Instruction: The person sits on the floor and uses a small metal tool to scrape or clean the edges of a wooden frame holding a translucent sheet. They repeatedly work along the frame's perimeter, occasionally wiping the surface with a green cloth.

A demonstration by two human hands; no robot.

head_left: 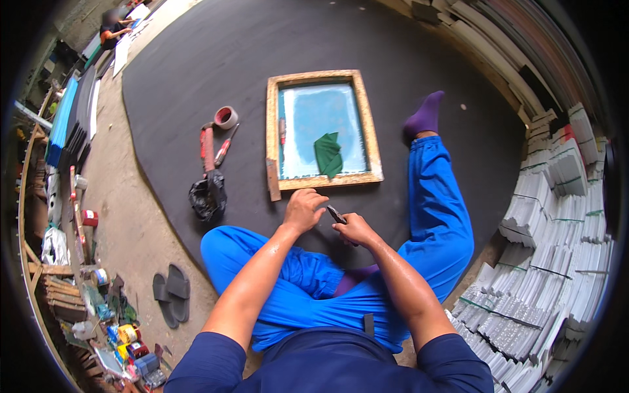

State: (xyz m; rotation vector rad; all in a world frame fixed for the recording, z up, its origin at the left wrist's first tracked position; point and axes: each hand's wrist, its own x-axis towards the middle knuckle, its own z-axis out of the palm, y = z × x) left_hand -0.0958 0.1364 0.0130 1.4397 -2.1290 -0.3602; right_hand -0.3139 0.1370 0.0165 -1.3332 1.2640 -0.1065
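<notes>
My right hand point(357, 229) is closed around a slim dark hand tool point(337, 215), its narrow end pointing up and left; its exact kind is too small to make out. Just left of that end is my left hand point(303, 209), thumb and forefinger apart, with nothing visible between them. Beyond both hands lies a wooden frame point(368, 137) with a blue, whitish-edged screen point(318, 111) stretched inside it. A crumpled green cloth point(328, 155) rests on the screen's near part. At the frame's near left corner sits a flat brownish strip point(272, 180).
To the left lie a tape roll point(226, 117), a red-handled tool point(223, 152), and a black plastic bag point(208, 196). Slippers point(171, 295) are on the floor beside the dark mat point(183, 72). Bundled white stacks point(557, 229) line the right. A person point(113, 29) sits far left.
</notes>
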